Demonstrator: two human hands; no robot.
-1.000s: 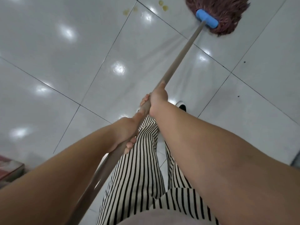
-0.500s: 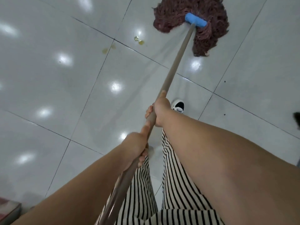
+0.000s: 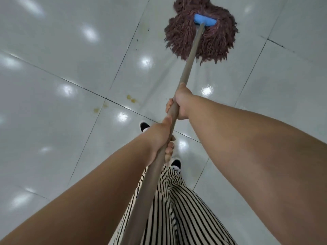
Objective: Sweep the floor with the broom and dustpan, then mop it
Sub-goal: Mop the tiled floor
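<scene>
Gripping one mop handle (image 3: 190, 62) with both hands, the person stands over the white tiled floor (image 3: 53, 71); the right hand (image 3: 180, 104) is curled round the handle higher up, thumb laid along it, and the left hand (image 3: 160, 138) is wrapped round it just below, fingertips showing on the far side; the two hands sit close together but apart. One mop head (image 3: 201, 30), a spread of reddish-brown strings under one blue clamp (image 3: 205, 21), rests on the floor ahead, near the top of the view. Four small yellowish spots (image 3: 131, 99) lie by a tile joint, well short of the mop head and left of the handle. Two dark shoes (image 3: 144, 126) show beneath the arms, below them striped trousers (image 3: 177, 209).
</scene>
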